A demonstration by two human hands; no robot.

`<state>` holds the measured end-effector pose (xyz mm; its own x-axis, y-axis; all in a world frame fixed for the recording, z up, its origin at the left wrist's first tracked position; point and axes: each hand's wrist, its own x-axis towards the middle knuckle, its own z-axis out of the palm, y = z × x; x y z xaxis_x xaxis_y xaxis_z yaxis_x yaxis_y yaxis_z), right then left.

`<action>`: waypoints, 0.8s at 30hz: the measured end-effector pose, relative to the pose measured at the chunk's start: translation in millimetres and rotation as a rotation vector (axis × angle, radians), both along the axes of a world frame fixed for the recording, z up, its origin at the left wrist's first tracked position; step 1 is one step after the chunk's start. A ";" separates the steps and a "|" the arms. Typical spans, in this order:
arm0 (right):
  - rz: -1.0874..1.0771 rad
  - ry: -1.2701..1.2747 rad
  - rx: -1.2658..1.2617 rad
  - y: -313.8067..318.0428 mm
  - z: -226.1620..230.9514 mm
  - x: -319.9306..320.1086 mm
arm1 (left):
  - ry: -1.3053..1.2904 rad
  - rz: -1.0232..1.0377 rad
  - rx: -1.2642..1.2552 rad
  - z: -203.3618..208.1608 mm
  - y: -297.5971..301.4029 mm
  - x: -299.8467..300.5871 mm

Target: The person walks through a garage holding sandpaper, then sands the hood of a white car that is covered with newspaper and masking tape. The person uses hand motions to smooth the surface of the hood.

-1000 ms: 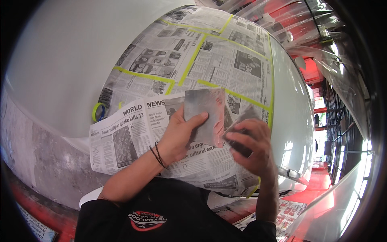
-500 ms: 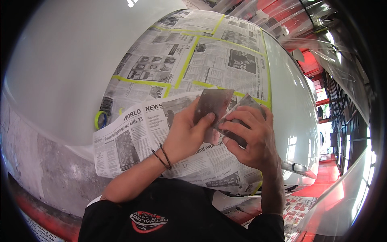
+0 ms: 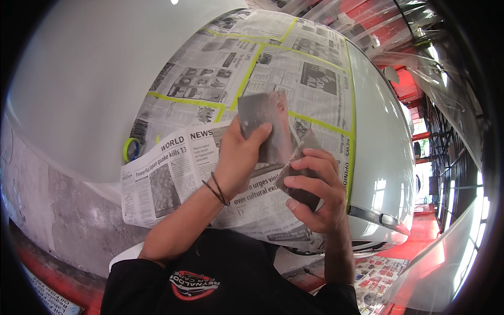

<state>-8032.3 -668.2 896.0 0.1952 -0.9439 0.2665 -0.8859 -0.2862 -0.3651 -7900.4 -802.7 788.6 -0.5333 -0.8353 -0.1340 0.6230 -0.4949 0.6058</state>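
My left hand (image 3: 242,155) grips a dark grey, dusty sheet that looks like sandpaper (image 3: 257,109), thumb pressed flat on its face and the sheet standing upright. A second dark piece of sandpaper (image 3: 303,196), seemingly folded, is held in the fingers of my right hand (image 3: 324,191), lower and to the right. The two pieces are close together; whether their edges touch I cannot tell. Beneath both hands lies a loose newspaper sheet (image 3: 149,181) over a white car panel covered with newspaper (image 3: 210,63) and yellow-green masking tape (image 3: 247,79).
A roll of yellow-green tape (image 3: 130,150) rests at the left edge of the papered area. White car body (image 3: 378,142) curves down on the right, with a handle-like trim piece (image 3: 380,217). Clear plastic sheeting (image 3: 446,94) hangs at right. Printed paper (image 3: 378,273) covers the floor below.
My left hand has raised its sandpaper up and slightly left. My right hand has come down a little with its piece, so the gap between the hands is wider.
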 end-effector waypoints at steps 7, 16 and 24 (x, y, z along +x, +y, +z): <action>-0.035 -0.041 0.060 -0.2 -15.5 -42.5 | 0.177 -0.264 0.331 -3.2 22.5 14.0; 0.034 0.355 0.055 -13.2 22.4 -24.4 | 0.065 -0.171 0.166 -12.2 24.7 10.3; -0.025 0.309 0.106 -13.2 17.7 -19.7 | 0.004 -0.103 0.058 -19.2 29.8 3.3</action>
<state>-8052.1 -681.5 913.7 0.2281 -0.9687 0.0979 -0.9656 -0.2379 -0.1049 -7897.1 -772.9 769.4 -0.6166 -0.7669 -0.1782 0.5694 -0.5907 0.5717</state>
